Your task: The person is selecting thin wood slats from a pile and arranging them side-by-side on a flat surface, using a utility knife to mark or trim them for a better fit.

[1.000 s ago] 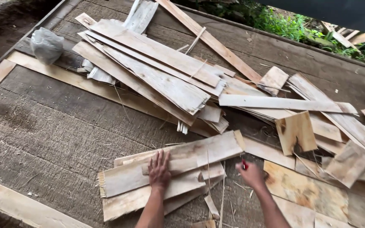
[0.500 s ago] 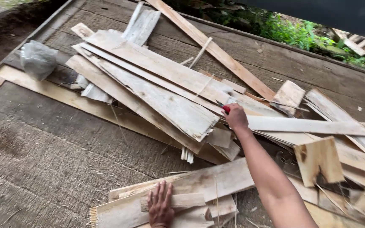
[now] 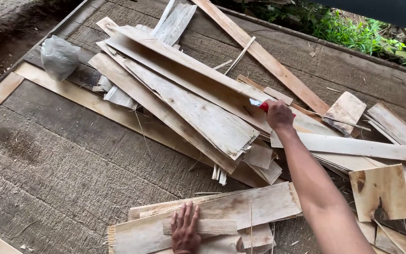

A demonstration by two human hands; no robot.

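Observation:
My left hand (image 3: 185,229) lies flat, fingers spread, on a small stack of pale wood veneer strips (image 3: 240,209) at the bottom middle. My right hand (image 3: 278,114) is stretched out over the big pile of long veneer sheets (image 3: 189,101) in the middle. It is closed around a small tool with a red handle (image 3: 263,106) and a short pale blade that touches the edge of a long sheet.
Everything rests on a dark, rough wooden platform (image 3: 62,164). A grey plastic bag (image 3: 59,57) lies at the far left. A long plank (image 3: 264,59) runs diagonally at the back. Loose offcuts (image 3: 379,190) are scattered at the right. Grass (image 3: 353,33) grows beyond the far edge.
My right hand with the red-handled tool has gone from beside the near stack up to the large pile. My left hand has stayed on the near stack.

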